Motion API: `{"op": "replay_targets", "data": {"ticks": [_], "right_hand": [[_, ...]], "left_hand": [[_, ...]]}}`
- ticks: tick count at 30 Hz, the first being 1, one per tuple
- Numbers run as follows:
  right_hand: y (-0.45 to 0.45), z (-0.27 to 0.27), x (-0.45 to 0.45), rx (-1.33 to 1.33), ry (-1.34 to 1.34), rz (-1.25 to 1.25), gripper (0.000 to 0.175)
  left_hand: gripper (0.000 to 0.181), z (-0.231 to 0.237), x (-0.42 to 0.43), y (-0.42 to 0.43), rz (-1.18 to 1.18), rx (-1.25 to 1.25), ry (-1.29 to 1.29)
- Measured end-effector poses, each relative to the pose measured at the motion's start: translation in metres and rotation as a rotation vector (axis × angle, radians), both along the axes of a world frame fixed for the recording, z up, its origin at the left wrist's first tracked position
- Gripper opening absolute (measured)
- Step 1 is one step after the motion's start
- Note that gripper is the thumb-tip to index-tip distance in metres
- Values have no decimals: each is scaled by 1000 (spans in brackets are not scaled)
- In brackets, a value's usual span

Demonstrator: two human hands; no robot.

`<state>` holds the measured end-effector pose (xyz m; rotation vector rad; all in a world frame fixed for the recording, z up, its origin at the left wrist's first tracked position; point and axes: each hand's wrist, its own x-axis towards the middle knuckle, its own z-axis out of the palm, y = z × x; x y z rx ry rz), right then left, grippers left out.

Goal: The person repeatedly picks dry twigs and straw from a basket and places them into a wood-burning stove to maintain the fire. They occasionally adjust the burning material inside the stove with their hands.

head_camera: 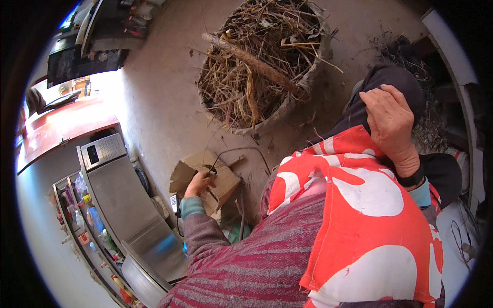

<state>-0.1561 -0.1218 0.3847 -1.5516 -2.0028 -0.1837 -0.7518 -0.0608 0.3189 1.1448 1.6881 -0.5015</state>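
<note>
My left hand is at a torn cardboard box on the floor, its fingers bent over the box. Beside the fingers a thin, bent metal rod rises from the box and curves to the right. Whether the fingers grip the rod or the cardboard cannot be made out. My right hand, with a black band at the wrist, rests on my dark-trousered knee and holds nothing. A red and white apron covers part of my lap and striped sweater.
A large round container heaped with dry twigs and a thick stick stands ahead. At left are a stainless-steel appliance, shelves of small items and a red-topped cabinet. Dry brush lies at right.
</note>
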Motion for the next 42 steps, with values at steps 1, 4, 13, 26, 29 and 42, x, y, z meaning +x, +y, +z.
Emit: {"op": "replay_targets", "data": {"ticks": [1, 4, 13, 26, 29, 42], "right_hand": [[0, -1, 0, 2, 1, -1, 26], [-1, -2, 1, -10, 2, -3, 27], [-4, 4, 1, -12, 19, -21, 28], [-18, 4, 4, -41, 35, -82, 30], [-18, 3, 5, -50, 41, -80, 30], [-14, 5, 3, -14, 29, -61, 28]], "left_hand": [[24, 2, -16, -4, 14, -53, 48], [35, 5, -40, -6, -61, -46, 146], [31, -31, 142, 38, -67, 701, -504], [37, -79, 250, 48, -96, 825, 87], [35, -78, 251, 55, -96, 873, 74], [34, 53, 201, 86, -98, 642, -48]]}}
